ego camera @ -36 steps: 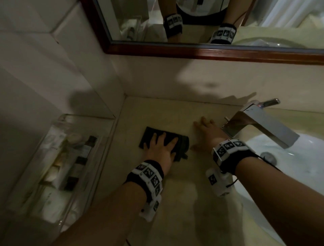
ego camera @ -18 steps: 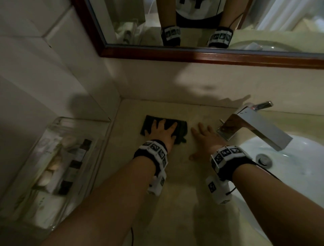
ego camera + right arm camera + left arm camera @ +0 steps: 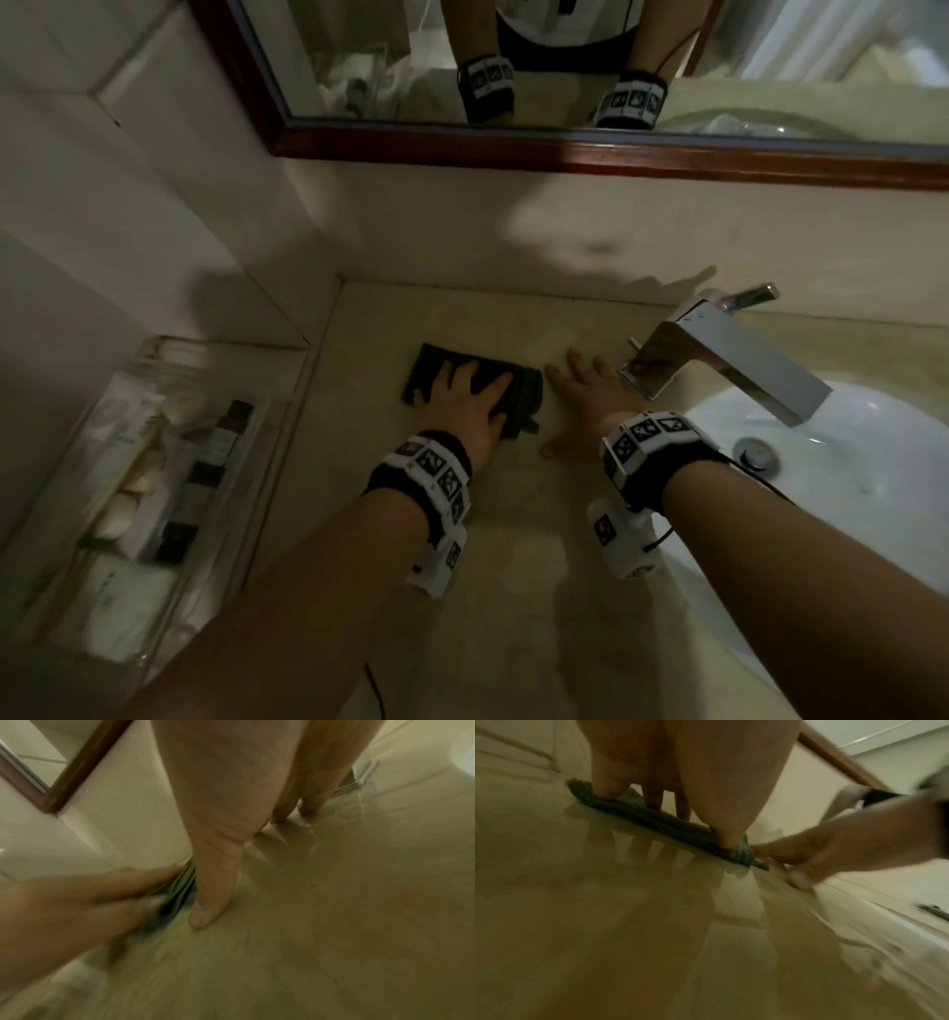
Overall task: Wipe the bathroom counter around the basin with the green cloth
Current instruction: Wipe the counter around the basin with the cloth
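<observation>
Flat rather than clasping, the grip of the left hand point(image 3: 464, 406) is a spread palm pressing the folded dark green terry cloth point(image 3: 524, 398) onto the glossy beige stone bench point(image 3: 513, 642); no finger curls under the fabric. That cloth lies to the left of the angular chrome tap point(image 3: 729, 360), with a stretch of bare stone between them, short of the back wall. The right hand point(image 3: 590, 398) rests open on the stone between cloth and tap, fingers straight and reaching toward the tap's base, holding nothing, its thumb just beside the cloth's loose right edge. The risks, as I judge them, come from that pressing hold: on so slick a surface the palm could slide over the cloth and leave it behind, or the bunched right edge could roll and wipe unevenly. A stroke toward the tap would run into the resting thumb, so that hand needs to move off first. A wide sweep away from the tap could knock the clear plastic tray of toiletries point(image 3: 154, 462) standing at the bench's far left end. The white basin point(image 3: 847, 462) below the tap's spout could catch a trailing corner of cloth.
</observation>
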